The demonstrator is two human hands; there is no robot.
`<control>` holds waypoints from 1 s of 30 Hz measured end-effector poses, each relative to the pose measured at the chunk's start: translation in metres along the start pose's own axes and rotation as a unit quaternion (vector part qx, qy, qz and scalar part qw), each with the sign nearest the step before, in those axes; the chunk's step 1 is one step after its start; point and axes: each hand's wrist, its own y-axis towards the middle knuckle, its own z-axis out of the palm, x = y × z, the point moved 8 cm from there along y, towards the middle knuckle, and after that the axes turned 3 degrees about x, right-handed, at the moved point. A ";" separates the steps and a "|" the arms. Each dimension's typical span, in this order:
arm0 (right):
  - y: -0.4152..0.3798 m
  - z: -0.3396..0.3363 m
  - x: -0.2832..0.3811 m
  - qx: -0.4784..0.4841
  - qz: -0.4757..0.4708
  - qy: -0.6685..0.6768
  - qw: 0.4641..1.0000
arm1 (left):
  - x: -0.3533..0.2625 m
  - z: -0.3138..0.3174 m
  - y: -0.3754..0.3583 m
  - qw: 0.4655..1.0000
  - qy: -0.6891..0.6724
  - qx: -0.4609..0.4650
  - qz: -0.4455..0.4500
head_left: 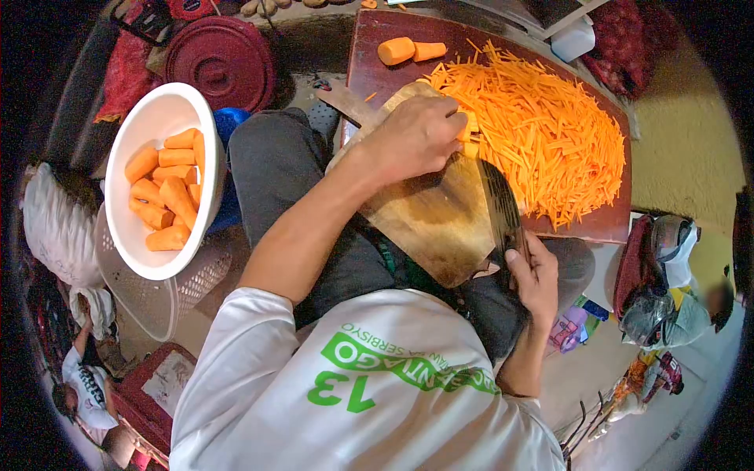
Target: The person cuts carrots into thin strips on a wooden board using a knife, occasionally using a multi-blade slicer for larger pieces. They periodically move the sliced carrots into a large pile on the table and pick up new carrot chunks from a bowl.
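A worn wooden chopping board [432, 220] lies tilted across the lap. My left hand [416, 135] is closed over it, fingers curled and pressing on a partly cut carrot [468, 133]. In my right hand [534, 275] is the handle of a knife [498, 200], its dark broad blade along the board's right edge, just below the carrot. A large heap of carrot strips [542, 133] spreads beyond the board on a dark red tabletop [377, 59]. Two peeled carrot pieces [397, 51] lie at its far left.
On the left, a white basin [118, 196] holds several peeled carrots [177, 196]. Behind it stands a dark red lidded bucket [220, 63]. Plastic bags [667, 282] lie on the right. Other people, one in a white shirt [86, 385], are at the lower left and lower right.
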 end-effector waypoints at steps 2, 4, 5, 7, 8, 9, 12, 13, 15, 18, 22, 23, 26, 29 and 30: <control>-0.009 -0.003 0.001 0.008 0.122 0.102 0.987 | 0.001 -0.002 -0.001 1.000 0.003 -0.005 -0.001; -0.012 -0.011 0.009 -0.025 0.099 0.104 0.989 | 0.002 -0.002 -0.002 1.000 0.005 -0.006 -0.003; -0.014 -0.013 0.009 -0.035 0.089 0.162 0.982 | 0.002 -0.002 -0.001 1.000 0.002 -0.005 0.000; -0.013 -0.014 0.005 -0.014 0.098 0.171 0.980 | 0.001 -0.003 -0.001 1.000 -0.004 -0.005 0.006; -0.011 -0.013 0.002 -0.003 0.103 0.177 0.979 | 0.001 -0.003 0.000 1.000 -0.003 0.001 0.004; -0.003 -0.010 -0.004 0.024 0.131 0.045 0.990 | 0.001 -0.003 0.001 1.000 -0.001 0.008 0.002; -0.003 -0.010 -0.007 0.018 0.106 0.052 0.993 | 0.000 -0.004 0.001 1.000 0.005 0.001 0.010; -0.005 -0.012 -0.003 -0.003 0.095 0.078 0.992 | 0.000 -0.004 -0.002 1.000 0.006 -0.003 0.013; -0.005 -0.011 0.000 0.001 0.097 0.136 0.986 | 0.002 -0.003 -0.004 1.000 0.008 0.011 0.007; 0.003 -0.008 -0.003 0.018 0.096 0.091 0.991 | 0.001 -0.004 -0.002 1.000 0.019 0.022 0.002; 0.005 -0.007 -0.007 0.025 0.104 0.037 0.994 | -0.005 -0.006 -0.002 0.998 0.029 0.055 -0.005; 0.004 -0.007 -0.005 0.021 0.106 0.038 0.993 | -0.004 -0.003 -0.003 0.998 0.022 0.066 -0.003; 0.001 -0.003 0.001 0.011 0.108 0.038 0.993 | -0.004 0.006 -0.008 0.996 0.000 0.093 0.006; -0.003 -0.002 0.002 -0.001 0.104 0.030 0.994 | -0.021 0.009 -0.012 0.993 -0.024 0.115 0.024; -0.005 -0.002 0.001 -0.009 0.105 0.030 0.994 | -0.028 0.011 -0.014 0.991 -0.034 0.129 0.027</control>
